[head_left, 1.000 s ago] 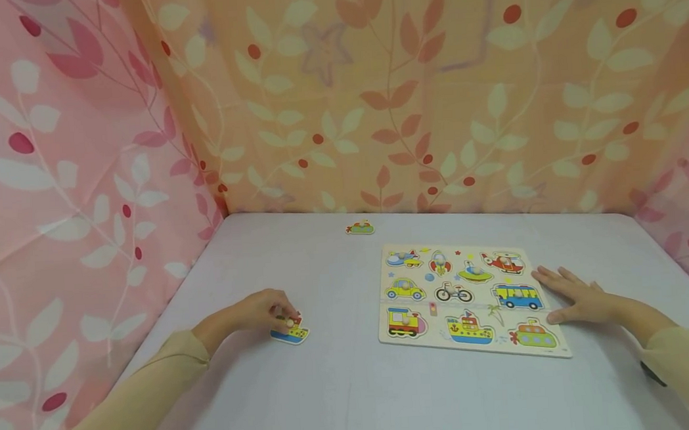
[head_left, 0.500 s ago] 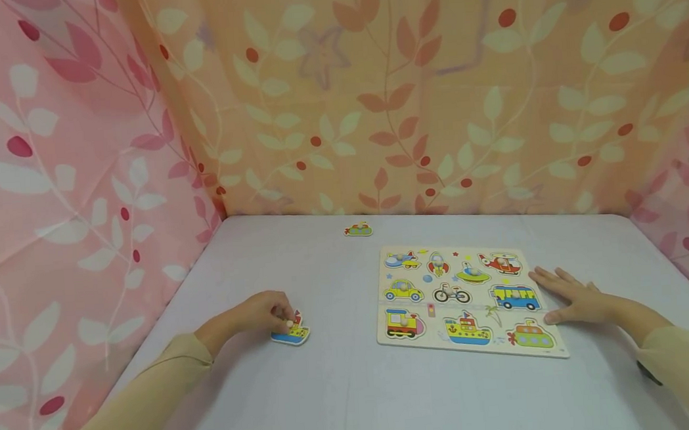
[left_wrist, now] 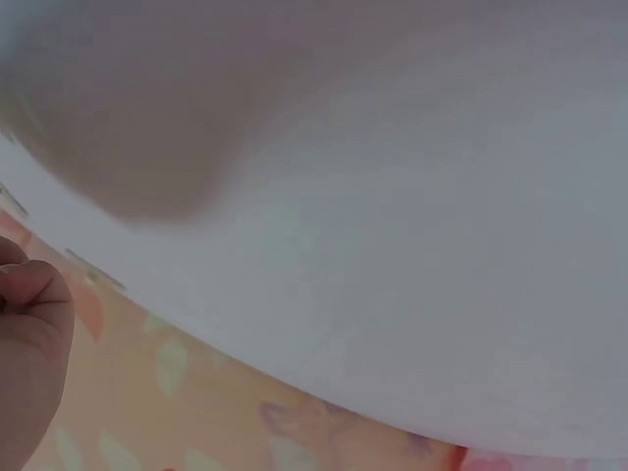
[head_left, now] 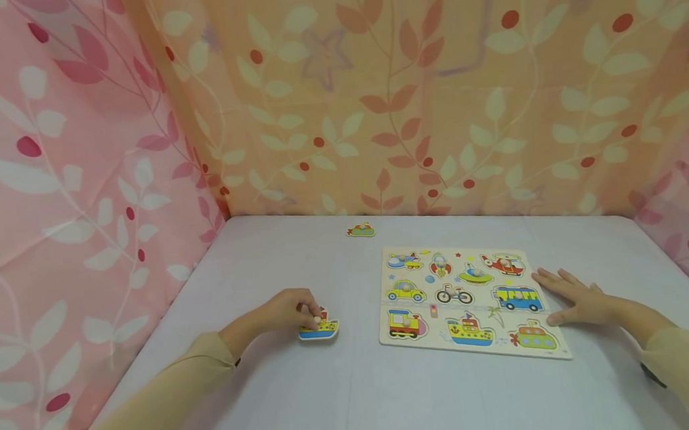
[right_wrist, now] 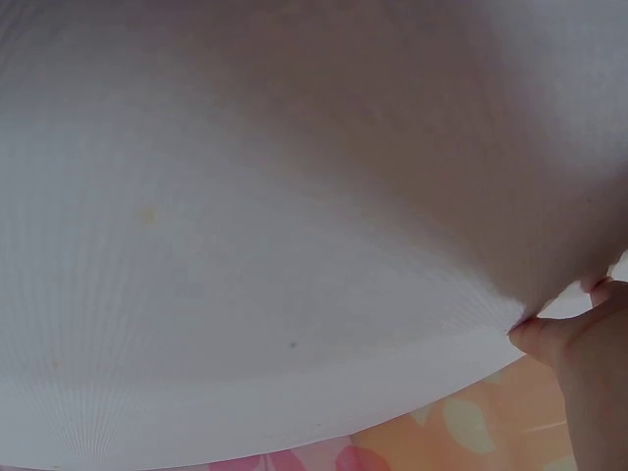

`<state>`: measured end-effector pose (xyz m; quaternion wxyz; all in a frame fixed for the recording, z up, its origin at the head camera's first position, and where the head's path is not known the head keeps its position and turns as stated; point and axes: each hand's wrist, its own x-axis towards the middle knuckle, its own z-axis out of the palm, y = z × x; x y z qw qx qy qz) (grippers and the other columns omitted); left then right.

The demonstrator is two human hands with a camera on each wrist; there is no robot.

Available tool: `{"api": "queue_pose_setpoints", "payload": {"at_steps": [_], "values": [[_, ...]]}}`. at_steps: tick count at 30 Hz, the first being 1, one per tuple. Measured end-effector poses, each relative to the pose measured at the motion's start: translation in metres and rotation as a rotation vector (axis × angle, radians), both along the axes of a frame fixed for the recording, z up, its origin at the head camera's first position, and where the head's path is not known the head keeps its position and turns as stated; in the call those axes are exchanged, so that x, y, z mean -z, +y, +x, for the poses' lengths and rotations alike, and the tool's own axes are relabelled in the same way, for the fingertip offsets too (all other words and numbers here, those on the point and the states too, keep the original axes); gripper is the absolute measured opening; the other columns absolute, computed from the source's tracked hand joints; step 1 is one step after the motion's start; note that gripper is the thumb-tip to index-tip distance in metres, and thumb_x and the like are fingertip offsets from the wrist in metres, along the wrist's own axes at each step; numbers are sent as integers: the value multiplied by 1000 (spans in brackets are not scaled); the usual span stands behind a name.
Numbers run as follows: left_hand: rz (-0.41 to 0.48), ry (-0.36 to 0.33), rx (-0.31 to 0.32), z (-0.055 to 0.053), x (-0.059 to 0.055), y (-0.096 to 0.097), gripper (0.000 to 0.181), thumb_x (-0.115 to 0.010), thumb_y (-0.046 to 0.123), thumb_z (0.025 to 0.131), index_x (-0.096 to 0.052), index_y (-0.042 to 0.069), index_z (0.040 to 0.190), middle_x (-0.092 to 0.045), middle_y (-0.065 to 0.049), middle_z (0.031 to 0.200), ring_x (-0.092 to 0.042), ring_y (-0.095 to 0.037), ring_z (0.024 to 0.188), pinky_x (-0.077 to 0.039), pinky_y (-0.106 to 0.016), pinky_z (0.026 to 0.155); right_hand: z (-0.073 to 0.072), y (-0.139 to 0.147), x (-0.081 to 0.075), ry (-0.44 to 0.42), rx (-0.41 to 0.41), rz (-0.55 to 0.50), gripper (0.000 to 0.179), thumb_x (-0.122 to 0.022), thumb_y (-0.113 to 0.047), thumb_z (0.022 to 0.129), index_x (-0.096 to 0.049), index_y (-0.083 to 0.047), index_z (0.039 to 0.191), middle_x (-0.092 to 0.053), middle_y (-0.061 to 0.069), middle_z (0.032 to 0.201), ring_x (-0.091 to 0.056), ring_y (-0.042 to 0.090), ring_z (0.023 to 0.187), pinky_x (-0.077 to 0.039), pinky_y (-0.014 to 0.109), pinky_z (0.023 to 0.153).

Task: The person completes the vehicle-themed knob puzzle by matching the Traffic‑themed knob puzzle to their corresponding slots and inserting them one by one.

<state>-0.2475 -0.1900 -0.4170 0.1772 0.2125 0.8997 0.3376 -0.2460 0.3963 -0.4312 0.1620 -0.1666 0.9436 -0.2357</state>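
Observation:
My left hand pinches a wooden ship puzzle piece by its small knob, left of the puzzle board. The piece is tilted, its picture facing up, close over the table. At the lower left of the left wrist view, the left hand shows curled fingers; the piece is out of that view. My right hand lies with spread fingers at the board's right edge, thumb and fingertips right at the rim. In the right wrist view, the thumb of that right hand shows against the table.
A submarine puzzle piece lies near the table's back edge. Knobbed vehicle pieces, such as a bus and a train, sit in the board. Floral curtains stand behind and beside the white table.
My left hand has moved right toward the board, carrying the ship piece, whose lower edge appears raised. The right hand and the board stay where they were.

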Motion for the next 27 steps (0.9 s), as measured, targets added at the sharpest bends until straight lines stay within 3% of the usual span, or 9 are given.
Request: {"api": "queue_pose_setpoints", "payload": {"at_steps": [15,27], "values": [[15,22,-94,3,-11,48,9,-79,19,82,-73,15,88,-59,5,86,-48,-18,80,-39,-30,64,-1,4,6,29,-25,2,93,-72,-38,83,-19,-6,152,-5,29,156,7,59,135,6,84,85],[-4,40,-103,2,-17,90,11,-80,22,82,-73,16,88,-59,7,87,-50,-15,79,-40,-27,66,-1,9,10,46,-43,1,95,-72,-40,83,-17,-7,153,-5,29,156,8,59,135,5,85,83]]}}
